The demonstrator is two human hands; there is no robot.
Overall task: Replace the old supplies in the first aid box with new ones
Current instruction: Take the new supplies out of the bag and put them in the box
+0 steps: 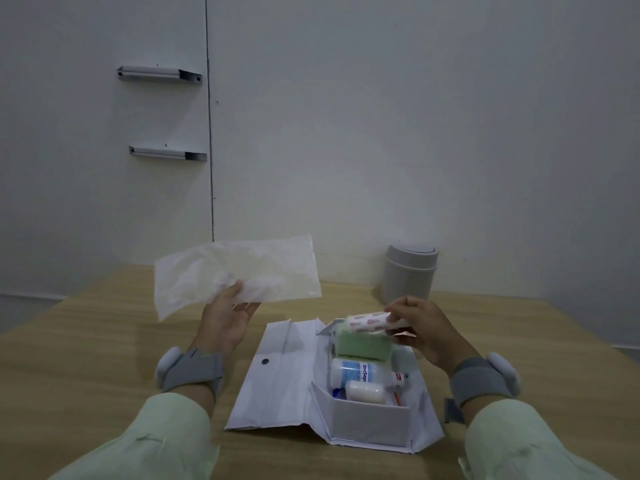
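Observation:
A white first aid box (369,424) lies open on the wooden table, its lid flap (277,372) folded out to the left. Inside sit a green pack (363,344), a white bottle with blue print (356,372) and a small white roll (365,392). My left hand (227,320) holds up a flat crinkled white packet (239,271) above the table, left of the box. My right hand (420,327) grips a roll with a red pattern (369,322) just over the green pack at the box's far end.
A grey lidded bin (408,271) stands at the table's back edge, right of the box, against the white wall. Two metal brackets (161,75) are fixed to the wall panel at the left. Bare wooden tabletop (104,341) spreads around the box.

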